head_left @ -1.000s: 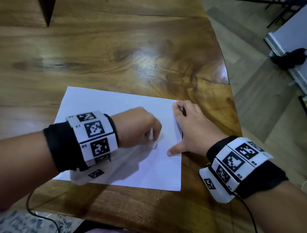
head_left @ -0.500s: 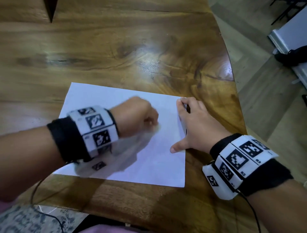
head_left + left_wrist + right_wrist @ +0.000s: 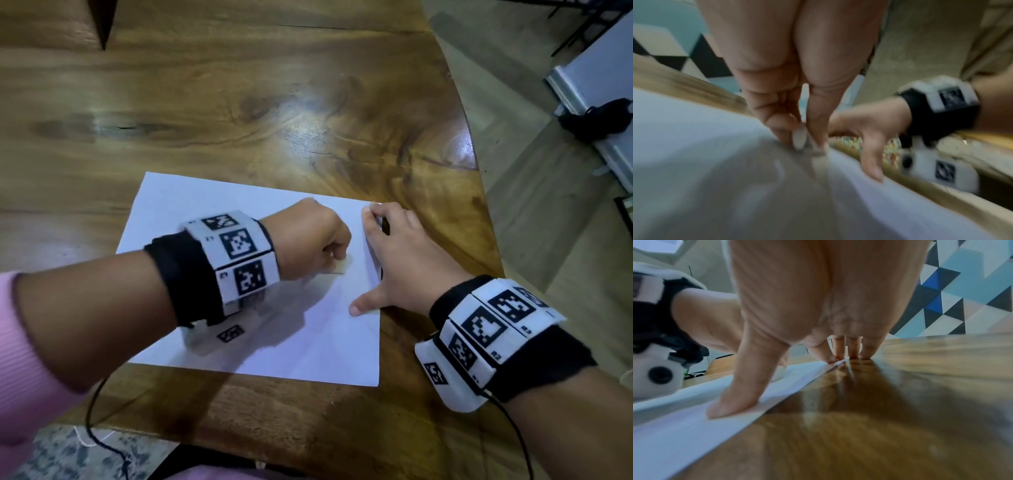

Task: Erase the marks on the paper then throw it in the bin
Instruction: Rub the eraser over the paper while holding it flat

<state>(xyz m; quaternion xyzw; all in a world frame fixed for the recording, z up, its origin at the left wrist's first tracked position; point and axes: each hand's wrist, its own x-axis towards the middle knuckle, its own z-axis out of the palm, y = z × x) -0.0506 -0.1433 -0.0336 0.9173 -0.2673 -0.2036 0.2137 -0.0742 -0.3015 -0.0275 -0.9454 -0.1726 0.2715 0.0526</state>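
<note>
A: Paper [image 3: 191, 219] — white sheet, flat on the wooden table [image 3: 274, 85], near the table's right edge and close to its near edge.

B: Hands relative to it?

A: Both over its right half. Left hand [image 3: 310, 240] curled into a fist above the sheet, knuckles up. The left wrist view shows its fingers [image 3: 777, 125] and thumb pinching a small white eraser [image 3: 800, 137], tip down on the paper. Blurred there, but the grip reads clearly.

B: Any marks?

A: One short dark line [image 3: 334, 273] just near of the left hand's fingertips. Faint; nothing else legible.

B: Right hand?

A: Right hand [image 3: 400, 260] spread flat along the sheet's right edge, holding nothing. Thumb [image 3: 735, 395] pressed on the paper toward the near side; index fingertip on the far right corner, the remaining fingertips [image 3: 854, 347] down on bare wood just beside the edge.

B: Anything else?

A: Dark bag [image 3: 596, 118] on the floor, far right, well apart from the table.
</note>
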